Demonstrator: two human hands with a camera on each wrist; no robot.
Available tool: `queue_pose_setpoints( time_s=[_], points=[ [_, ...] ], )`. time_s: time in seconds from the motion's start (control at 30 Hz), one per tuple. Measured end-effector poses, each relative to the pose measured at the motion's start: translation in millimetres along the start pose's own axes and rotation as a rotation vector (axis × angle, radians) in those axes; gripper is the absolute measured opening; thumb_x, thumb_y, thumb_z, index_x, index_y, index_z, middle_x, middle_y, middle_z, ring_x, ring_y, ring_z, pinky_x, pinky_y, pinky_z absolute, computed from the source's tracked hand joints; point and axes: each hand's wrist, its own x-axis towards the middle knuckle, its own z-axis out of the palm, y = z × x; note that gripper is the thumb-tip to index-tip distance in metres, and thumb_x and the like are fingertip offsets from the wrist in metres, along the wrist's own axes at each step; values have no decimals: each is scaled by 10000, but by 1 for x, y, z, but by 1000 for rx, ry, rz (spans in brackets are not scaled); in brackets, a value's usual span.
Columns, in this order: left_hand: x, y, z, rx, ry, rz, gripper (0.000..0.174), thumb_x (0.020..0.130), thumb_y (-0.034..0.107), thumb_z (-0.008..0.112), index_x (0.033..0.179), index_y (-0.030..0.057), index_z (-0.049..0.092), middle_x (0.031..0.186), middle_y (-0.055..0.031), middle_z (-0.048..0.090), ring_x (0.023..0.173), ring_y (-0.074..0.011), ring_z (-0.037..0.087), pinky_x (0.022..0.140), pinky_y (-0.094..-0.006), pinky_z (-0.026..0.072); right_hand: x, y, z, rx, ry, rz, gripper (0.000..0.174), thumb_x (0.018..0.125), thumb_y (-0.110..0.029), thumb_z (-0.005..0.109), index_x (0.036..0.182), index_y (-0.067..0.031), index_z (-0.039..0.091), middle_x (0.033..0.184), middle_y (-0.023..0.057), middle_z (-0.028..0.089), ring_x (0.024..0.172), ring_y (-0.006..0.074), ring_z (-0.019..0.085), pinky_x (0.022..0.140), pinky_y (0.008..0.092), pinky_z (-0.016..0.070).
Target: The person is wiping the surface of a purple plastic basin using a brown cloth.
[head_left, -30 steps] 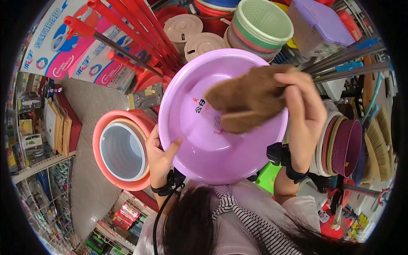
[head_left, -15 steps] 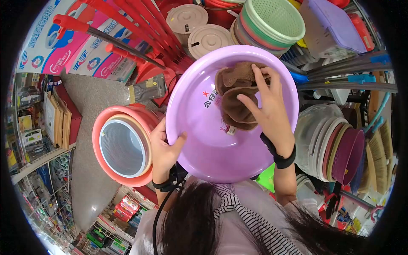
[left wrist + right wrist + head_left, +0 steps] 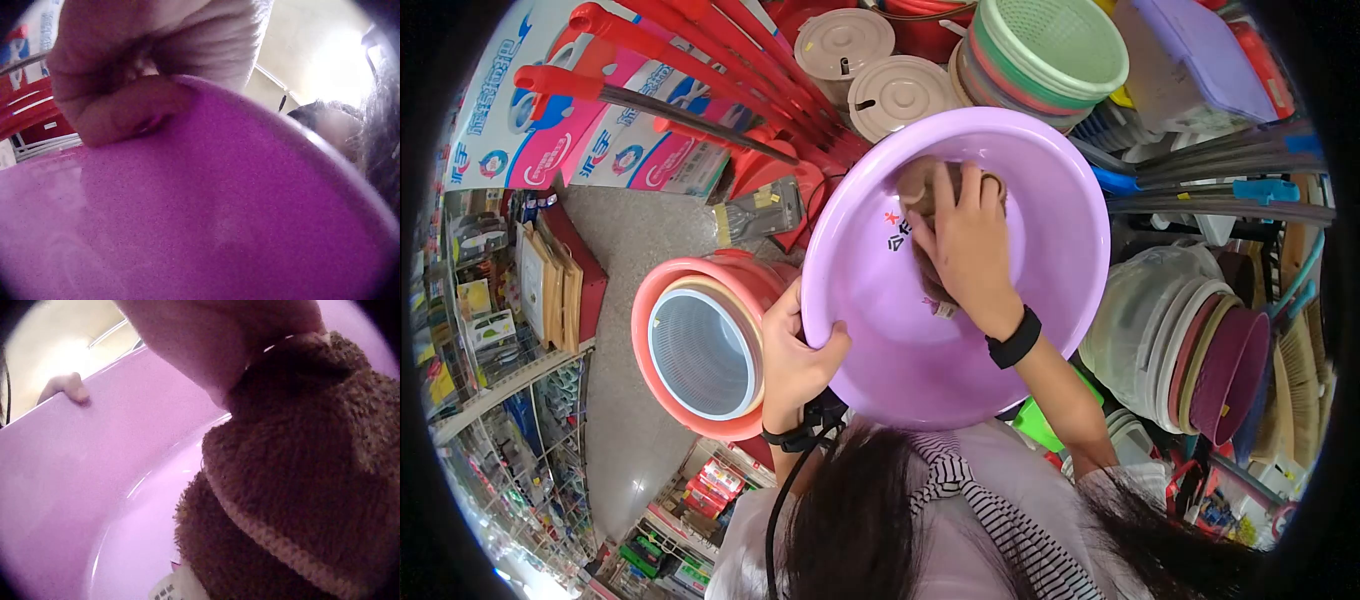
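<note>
A large light-purple plastic basin (image 3: 900,365) tilts in front of the person's chest. My left hand (image 3: 795,355) grips its left rim, thumb over the inside wall and the other fingers out of sight behind it. Inside the basin lies a bunched brown terry towel (image 3: 917,182) with a small white label (image 3: 178,587). Curled over the towel, my right hand (image 3: 965,240) grips it against the basin's upper part and covers much of it. The right wrist view shows the towel's folds and stitched hem close up beneath the palm. Dark printed characters (image 3: 898,240) show beside the towel.
Nested orange and grey tubs (image 3: 705,350) stand on the floor at left. Red-handled poles (image 3: 730,70), lidded beige bins (image 3: 905,100) and stacked green baskets (image 3: 1055,45) are beyond the basin. Stacked basins (image 3: 1170,350) and metal poles (image 3: 1220,180) crowd the right side.
The right hand has brought the towel from above the basin down into it, then moved left and curled over it. The left hand keeps its hold on the rim.
</note>
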Motion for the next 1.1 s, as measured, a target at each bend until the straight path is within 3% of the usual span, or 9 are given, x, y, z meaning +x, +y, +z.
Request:
queue_pose_setpoints(
  time_s=[0.1,0.2,0.3,0.53,0.67,0.77,0.83,0.93,1.1],
  points=[
    [2,0,1,17,-6,-7,374,725,-91,536,1093,-27,560,853,31,576,732,-20,518,654,-174,412,-1,-16,0,87,-16,-67,530,727,-230,702,1164,0,508,1115,179,466,939,347,477,843,416,441],
    [4,1,1,49,-21,-4,424,721,-85,537,1143,-49,549,940,-31,650,839,-87,605,759,-229,468,-15,-28,10,79,-86,-288,571,629,-226,738,1126,-19,548,1118,139,475,976,316,479,836,391,451],
    [5,2,2,39,-2,-19,354,717,-92,539,1064,-32,569,848,15,587,727,-30,529,647,-179,420,-26,-28,0,127,-168,-389,565,647,-280,696,1118,1,559,1119,145,497,1010,300,472,871,366,419],
    [13,3,9,40,-8,-4,338,715,-91,553,1047,-36,574,854,1,602,740,-39,549,664,-187,437,-23,-21,-5,238,-61,-295,552,706,-322,711,1141,-19,558,1208,143,491,1134,327,429,978,443,331],
    [15,1,11,65,-10,14,321,718,-91,556,1033,-33,572,833,9,595,731,-38,544,655,-185,433,-22,-15,4,234,-35,-312,516,723,-307,694,1140,-36,558,1144,129,530,1140,315,429,988,444,323],
    [17,3,11,79,1,12,312,721,-89,560,1028,-31,571,827,14,591,722,-36,539,645,-185,427,-13,-10,5,194,1,-328,447,742,-271,676,1110,-42,566,1023,99,576,1072,284,477,945,423,359],
    [17,4,12,93,-2,16,313,723,-88,560,1030,-30,570,829,15,591,720,-36,538,643,-185,425,-8,-4,9,277,128,-255,387,754,-233,665,1087,-58,573,904,54,587,935,238,533,835,381,420],
    [17,8,14,101,0,18,317,725,-88,558,1037,-31,570,833,16,593,720,-37,538,643,-186,424,0,6,3,261,204,-123,326,769,-187,658,1065,-72,583,826,35,577,798,210,553,697,350,448],
    [20,10,17,86,0,17,323,730,-86,551,1048,-33,570,840,11,597,725,-39,542,647,-188,427,8,19,9,169,225,-48,260,783,-155,664,1021,-66,605,803,46,570,738,201,563,612,335,463]
  ],
)
